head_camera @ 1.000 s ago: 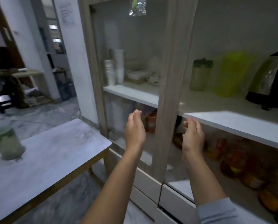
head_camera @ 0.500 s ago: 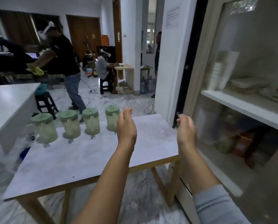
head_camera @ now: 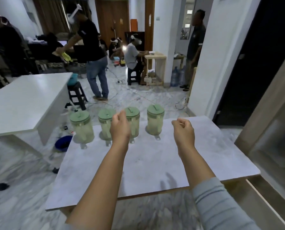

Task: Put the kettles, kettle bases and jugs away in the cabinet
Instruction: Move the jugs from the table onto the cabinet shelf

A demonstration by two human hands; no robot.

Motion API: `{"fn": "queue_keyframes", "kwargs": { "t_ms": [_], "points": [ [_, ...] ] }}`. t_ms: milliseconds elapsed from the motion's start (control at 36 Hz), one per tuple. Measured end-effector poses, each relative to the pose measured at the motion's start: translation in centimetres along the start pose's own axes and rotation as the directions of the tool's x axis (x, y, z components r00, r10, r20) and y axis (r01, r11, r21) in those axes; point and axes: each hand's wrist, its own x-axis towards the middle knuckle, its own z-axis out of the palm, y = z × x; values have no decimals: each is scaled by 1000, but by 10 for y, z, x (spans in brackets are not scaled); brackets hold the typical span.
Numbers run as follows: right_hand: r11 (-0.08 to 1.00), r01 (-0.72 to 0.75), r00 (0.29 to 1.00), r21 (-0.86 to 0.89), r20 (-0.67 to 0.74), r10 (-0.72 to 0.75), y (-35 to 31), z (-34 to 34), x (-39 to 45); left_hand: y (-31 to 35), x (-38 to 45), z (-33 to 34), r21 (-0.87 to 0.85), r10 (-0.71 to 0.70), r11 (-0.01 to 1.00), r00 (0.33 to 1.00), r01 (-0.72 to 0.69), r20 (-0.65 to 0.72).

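Several clear jugs with green lids stand in a row along the far edge of the grey table (head_camera: 155,163): the leftmost jug (head_camera: 82,128), a second jug (head_camera: 105,125), a third jug (head_camera: 134,120) and the rightmost jug (head_camera: 155,120). My left hand (head_camera: 120,127) hovers over the table just in front of the second and third jugs, fingers loosely curled, holding nothing. My right hand (head_camera: 183,130) hangs right of the rightmost jug, fingers curled in, empty. The cabinet (head_camera: 274,130) shows only as its frame and glass at the right edge.
A white desk (head_camera: 25,103) stands to the left, with a black stool (head_camera: 76,95) and a blue bucket (head_camera: 63,143) on the floor near it. Several people stand or sit in the room beyond. A white pillar (head_camera: 209,63) rises behind the table.
My view has swung left from the cabinet shelves to the table with the jugs. Both hands stayed raised and empty, and their fingers have curled in.
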Motion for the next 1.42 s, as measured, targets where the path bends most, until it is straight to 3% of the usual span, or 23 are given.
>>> {"fn": "queue_keyframes", "kwargs": {
  "t_ms": [528,917,1056,1417],
  "points": [
    [962,-165,976,-218,107,191,63,78,163,-90,139,72,247,-259,937,966,248,14],
    [821,-204,882,-533,263,390,101,121,251,-141,215,117,436,-383,803,912,406,-144],
    [806,-138,883,-576,297,364,107,127,260,-141,219,123,537,-326,773,938,337,-119],
    [898,-186,925,-398,238,297,84,125,260,-115,221,125,522,-235,818,969,242,-80]
  ]
}}
